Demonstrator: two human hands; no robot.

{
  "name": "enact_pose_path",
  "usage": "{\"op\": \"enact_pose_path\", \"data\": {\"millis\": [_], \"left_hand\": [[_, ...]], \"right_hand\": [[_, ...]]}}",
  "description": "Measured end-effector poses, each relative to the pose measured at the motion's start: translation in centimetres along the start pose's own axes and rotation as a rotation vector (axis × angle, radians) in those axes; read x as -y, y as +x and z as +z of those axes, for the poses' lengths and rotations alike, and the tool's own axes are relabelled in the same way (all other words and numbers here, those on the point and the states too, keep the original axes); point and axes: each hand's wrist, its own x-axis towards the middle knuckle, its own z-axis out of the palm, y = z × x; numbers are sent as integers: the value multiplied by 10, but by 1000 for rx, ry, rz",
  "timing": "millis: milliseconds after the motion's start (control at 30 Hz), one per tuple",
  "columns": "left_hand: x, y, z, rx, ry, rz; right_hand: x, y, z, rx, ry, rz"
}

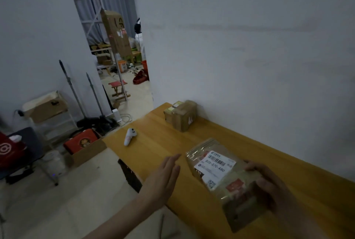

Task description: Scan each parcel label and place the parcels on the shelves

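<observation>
You stand at a yellow wooden table [240,142] set against a plain white wall [249,46]. At its far end, toward twelve o'clock, sits a small brown cardboard box wrapped in clear tape [180,114]; at ten o'clock from your hands lies a white handheld scanner [129,136]. Past the table's left edge, at nine o'clock, an open cardboard carton with an orange case inside [84,146] rests on the pale floor, near a white wire rack [48,112].

Your right hand [269,185] grips the near right edge of a flat brown parcel sealed in clear plastic [226,179], fingers curled over it, its white printed label [214,165] facing up. Your left hand [165,177] hovers just left of the parcel, fingers straight and together, holding nothing.
</observation>
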Motion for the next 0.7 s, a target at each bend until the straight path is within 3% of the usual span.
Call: {"op": "enact_pose_path", "data": {"millis": [133, 233, 333, 533, 633, 700], "left_hand": [[-54, -48, 20, 54, -223, 0], [-94, -68, 36, 183, -435, 0], [-127, -83, 55, 290, -546, 45], [-146, -82, 92, 719, -845, -257], [-147, -74, 106, 908, -913, -318], [-147, -67, 111, 952, -959, -314]], "right_hand": [[30, -79, -32, 58, 161, 169], [42, -123, -56, 34, 287, 184], [51, -154, -77, 15, 248, 157], [52, -191, -115, -27, 217, 139], [38, -195, -144, 62, 213, 101], [27, -194, -159, 65, 288, 61]]}}
